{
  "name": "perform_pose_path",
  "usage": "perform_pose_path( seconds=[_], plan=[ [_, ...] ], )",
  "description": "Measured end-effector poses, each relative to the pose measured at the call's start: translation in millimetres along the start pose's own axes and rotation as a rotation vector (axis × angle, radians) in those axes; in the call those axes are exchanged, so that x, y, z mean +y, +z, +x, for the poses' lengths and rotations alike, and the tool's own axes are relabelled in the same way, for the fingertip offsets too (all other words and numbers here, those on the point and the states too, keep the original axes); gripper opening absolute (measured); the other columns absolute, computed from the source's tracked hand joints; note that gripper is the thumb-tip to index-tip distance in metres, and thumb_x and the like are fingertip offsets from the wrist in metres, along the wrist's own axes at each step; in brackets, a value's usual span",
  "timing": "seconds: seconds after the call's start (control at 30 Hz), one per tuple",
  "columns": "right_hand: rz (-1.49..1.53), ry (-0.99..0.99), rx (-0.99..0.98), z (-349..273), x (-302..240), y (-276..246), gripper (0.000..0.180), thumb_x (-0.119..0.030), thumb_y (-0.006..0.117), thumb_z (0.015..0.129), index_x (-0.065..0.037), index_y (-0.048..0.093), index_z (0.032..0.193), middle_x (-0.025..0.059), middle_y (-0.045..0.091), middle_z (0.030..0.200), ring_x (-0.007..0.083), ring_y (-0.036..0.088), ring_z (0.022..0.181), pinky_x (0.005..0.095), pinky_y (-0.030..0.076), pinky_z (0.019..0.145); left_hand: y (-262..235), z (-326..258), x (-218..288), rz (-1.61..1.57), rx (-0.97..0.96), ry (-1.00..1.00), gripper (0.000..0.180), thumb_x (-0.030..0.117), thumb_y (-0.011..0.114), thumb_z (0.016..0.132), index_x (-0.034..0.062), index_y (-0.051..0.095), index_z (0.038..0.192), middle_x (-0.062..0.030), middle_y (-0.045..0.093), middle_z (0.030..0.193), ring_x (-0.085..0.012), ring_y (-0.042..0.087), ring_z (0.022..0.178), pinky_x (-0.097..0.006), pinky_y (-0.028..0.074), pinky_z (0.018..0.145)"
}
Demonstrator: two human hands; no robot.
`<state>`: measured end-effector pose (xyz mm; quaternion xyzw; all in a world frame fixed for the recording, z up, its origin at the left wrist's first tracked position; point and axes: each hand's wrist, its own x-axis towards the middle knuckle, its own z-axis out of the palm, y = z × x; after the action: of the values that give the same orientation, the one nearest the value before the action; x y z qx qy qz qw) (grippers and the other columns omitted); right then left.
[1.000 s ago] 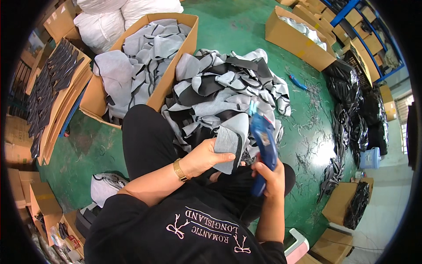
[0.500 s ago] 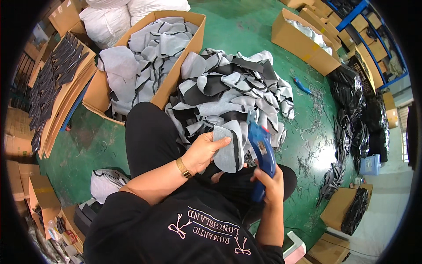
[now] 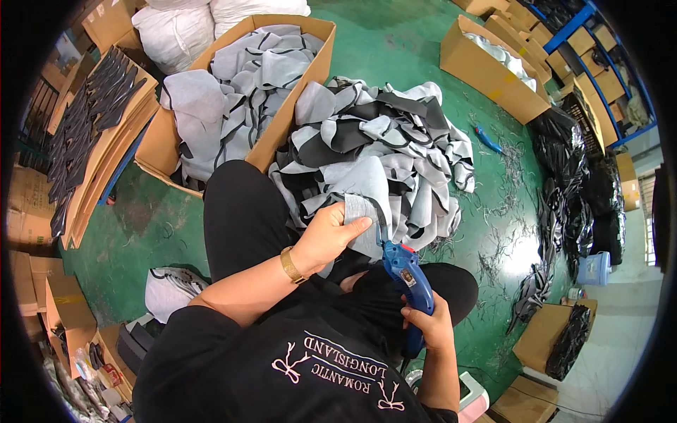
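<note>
Head view: left hand [image 3: 326, 236] pinches a grey fabric piece [image 3: 363, 225] over the lap; right hand [image 3: 428, 326] is wrapped around a blue electric cutter [image 3: 409, 282]. Cutter's long axis runs lower-right to upper-left, nose into the fabric. Risk: thumb just beside the nose; a slip could nick it.

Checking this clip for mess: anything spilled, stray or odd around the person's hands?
Yes. Thin dark trimmings are strewn over the green floor, right of the fabric pile. A blue tool lies loose there. Otherwise the left hand holds a grey piece; the right hand grips a blue cutter.
</note>
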<state>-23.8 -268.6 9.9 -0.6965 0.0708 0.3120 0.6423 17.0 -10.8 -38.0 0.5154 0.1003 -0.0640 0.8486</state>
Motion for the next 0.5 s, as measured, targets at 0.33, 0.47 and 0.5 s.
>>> perform_pose_path(
  seconds=[0.33, 0.47, 0.5],
  plan=[
    [-0.049, -0.020, -0.002, 3.1, -7.6, -1.5, 0.034, -0.001, 0.068, 0.068, 0.006, 0.059, 0.101, 0.0072, 0.061, 0.077, 0.0148, 0.058, 0.058, 0.0268, 0.048, 0.053, 3.7, -8.4, 15.9, 0.175, -0.108, 0.074, 0.017, 0.010, 0.060, 0.091, 0.0004, 0.062, 0.105, 0.0010, 0.064, 0.091, -0.0047, 0.053, 0.079, -0.023, 0.045, 0.073],
    [-0.040, -0.014, -0.016, 3.8, -10.5, -3.5, 0.035, -0.001, 0.068, 0.068, 0.006, 0.059, 0.101, 0.0088, 0.061, 0.082, 0.0150, 0.058, 0.059, 0.0283, 0.050, 0.053, 0.9, -9.8, 19.3, 0.232, -0.178, 0.079, 0.021, 0.009, 0.059, 0.091, -0.0001, 0.059, 0.110, -0.0005, 0.065, 0.097, -0.0064, 0.056, 0.087, -0.025, 0.046, 0.081],
    [-0.038, -0.014, -0.015, 4.3, -11.5, -3.3, 0.035, -0.001, 0.068, 0.068, 0.006, 0.059, 0.101, 0.0088, 0.061, 0.082, 0.0150, 0.058, 0.059, 0.0283, 0.050, 0.053, 1.0, -10.8, 22.4, 0.234, -0.180, 0.078, 0.021, 0.009, 0.059, 0.091, -0.0001, 0.059, 0.110, -0.0005, 0.065, 0.097, -0.0064, 0.056, 0.087, -0.025, 0.046, 0.081]
  ],
)
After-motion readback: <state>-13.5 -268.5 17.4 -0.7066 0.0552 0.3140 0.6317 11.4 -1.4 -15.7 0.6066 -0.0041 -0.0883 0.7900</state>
